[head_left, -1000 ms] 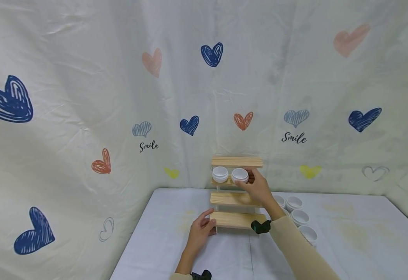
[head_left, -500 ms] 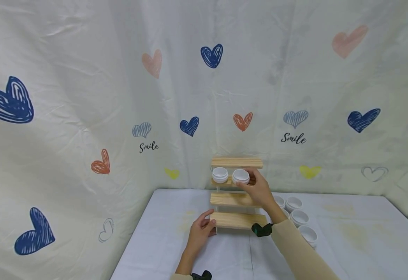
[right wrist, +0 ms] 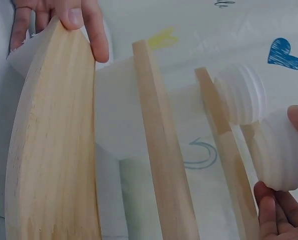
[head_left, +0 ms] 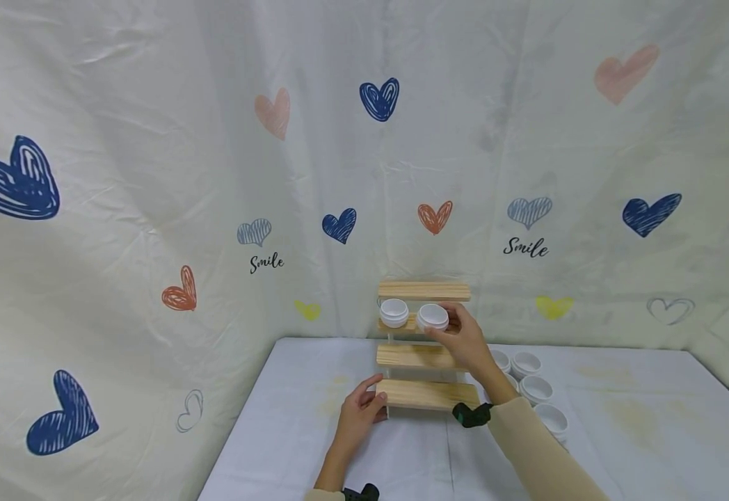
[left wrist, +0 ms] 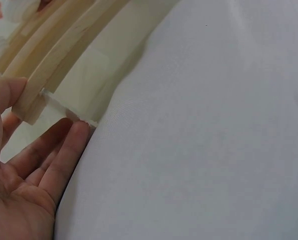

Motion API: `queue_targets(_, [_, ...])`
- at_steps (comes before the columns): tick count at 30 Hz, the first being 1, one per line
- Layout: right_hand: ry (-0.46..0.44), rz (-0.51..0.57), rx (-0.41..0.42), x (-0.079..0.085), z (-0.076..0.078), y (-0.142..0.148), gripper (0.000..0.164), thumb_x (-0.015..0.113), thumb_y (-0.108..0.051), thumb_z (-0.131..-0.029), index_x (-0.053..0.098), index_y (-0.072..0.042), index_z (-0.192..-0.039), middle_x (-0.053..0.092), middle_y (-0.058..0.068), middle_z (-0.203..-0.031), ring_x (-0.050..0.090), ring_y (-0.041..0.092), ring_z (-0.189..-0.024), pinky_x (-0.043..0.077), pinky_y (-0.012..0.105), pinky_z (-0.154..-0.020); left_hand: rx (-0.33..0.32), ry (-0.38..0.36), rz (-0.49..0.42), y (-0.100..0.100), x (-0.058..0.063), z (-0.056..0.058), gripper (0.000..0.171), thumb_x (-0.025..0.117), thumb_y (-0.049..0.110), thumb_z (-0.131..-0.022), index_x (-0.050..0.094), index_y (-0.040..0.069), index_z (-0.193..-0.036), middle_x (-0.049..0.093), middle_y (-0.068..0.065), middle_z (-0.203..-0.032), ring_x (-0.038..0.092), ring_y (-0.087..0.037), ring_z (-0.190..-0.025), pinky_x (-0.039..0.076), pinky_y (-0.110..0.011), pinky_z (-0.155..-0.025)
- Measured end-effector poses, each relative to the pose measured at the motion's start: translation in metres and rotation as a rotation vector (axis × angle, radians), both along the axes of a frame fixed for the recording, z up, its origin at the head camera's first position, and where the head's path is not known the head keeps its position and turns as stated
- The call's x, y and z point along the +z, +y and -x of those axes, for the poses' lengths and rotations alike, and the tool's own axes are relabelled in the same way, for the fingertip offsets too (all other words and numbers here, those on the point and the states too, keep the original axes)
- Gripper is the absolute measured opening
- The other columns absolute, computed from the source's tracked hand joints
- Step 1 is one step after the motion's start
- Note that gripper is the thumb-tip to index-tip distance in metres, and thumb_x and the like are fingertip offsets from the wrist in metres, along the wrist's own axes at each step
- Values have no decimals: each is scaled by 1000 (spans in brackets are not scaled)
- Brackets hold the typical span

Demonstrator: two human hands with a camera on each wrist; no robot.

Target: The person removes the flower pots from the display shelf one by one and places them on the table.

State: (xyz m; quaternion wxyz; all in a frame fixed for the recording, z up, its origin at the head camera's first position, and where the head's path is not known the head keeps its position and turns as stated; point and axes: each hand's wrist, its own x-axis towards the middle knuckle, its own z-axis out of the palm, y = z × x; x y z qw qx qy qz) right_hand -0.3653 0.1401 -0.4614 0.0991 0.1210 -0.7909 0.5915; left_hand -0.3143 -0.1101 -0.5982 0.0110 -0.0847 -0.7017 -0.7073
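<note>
A tiered wooden shelf rack (head_left: 426, 394) with several pale boards stands against the back curtain. On its second board from the top, at the left, sits a small white bowl (head_left: 394, 312) with a ridged side. My right hand (head_left: 465, 341) holds another white bowl (head_left: 433, 317) beside it, thumb and fingers at opposite sides, at the level of that same board. In the right wrist view the two bowls stand very close together. My left hand (head_left: 357, 410) grips the left end of the lowest board, its thumb on the wood (left wrist: 36, 100) and other fingers lower by the clear side support (left wrist: 64, 107).
Several more white bowls (head_left: 535, 390) stand in a cluster on the white-covered table (head_left: 615, 445), right of the rack and partly behind my right forearm. A curtain (head_left: 151, 174) printed with hearts hangs close behind the rack.
My right hand has shifted slightly to the right with its bowl, widening the small space between the two bowls. The left hand has stayed at the lowest board.
</note>
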Motion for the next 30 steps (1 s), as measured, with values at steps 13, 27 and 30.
queue_targets(13, [18, -23, -46, -4, -1, 6, 66, 79, -18, -91, 46, -3, -146, 57, 20, -133, 60, 19, -111, 50, 11, -86, -5, -3, -8, 1, -2, 1, 48, 70, 22, -99, 58, 11, -144, 74, -15, -110, 72, -18, -95, 65, -40, -80])
queue_targets(27, [3, -19, -77, -6, -22, 8, 68, 82, -21, -89, 47, -9, -146, 56, 15, -136, 58, 28, -119, 51, 10, -86, -5, -14, -13, 0, -1, 0, 48, 70, 23, -99, 58, 12, -144, 74, -14, -109, 73, -30, -100, 65, -40, -79])
queue_targets(30, [-5, -39, -87, -6, -25, 9, 70, 83, -26, -88, 47, -12, -146, 57, 13, -137, 58, 28, -121, 50, 10, -86, -6, -12, -16, 0, -1, 0, 48, 69, 22, -99, 58, 12, -144, 74, -14, -109, 73, -32, -101, 65, -40, -79])
